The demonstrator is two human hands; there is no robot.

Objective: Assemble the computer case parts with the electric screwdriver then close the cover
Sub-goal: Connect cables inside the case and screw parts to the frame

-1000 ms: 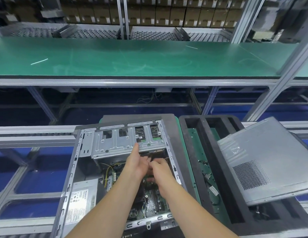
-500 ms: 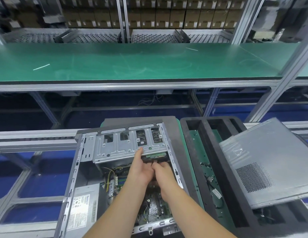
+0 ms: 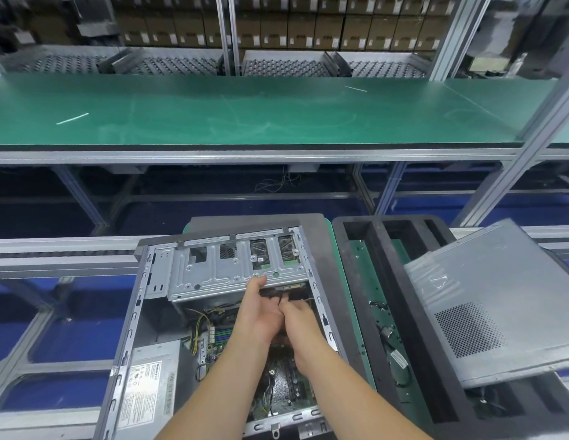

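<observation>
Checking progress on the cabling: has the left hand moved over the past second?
Barely: left hand still reaches beneath the silver metal drive cage, its thumb at the cage's near edge.

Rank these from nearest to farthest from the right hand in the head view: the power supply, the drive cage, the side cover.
From the right hand:
1. Drive cage, just beyond the fingers.
2. Power supply, at the case's near left corner.
3. Side cover, lying tilted on the black tray, far right.

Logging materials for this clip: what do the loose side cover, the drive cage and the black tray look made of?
Side cover: sheet metal, matte grey, with punched vent holes. Drive cage: bare stamped steel by its look, with a dull silver sheen and pressed ribs. Black tray: probably foam, with thick, matte, cut-out walls.
</observation>
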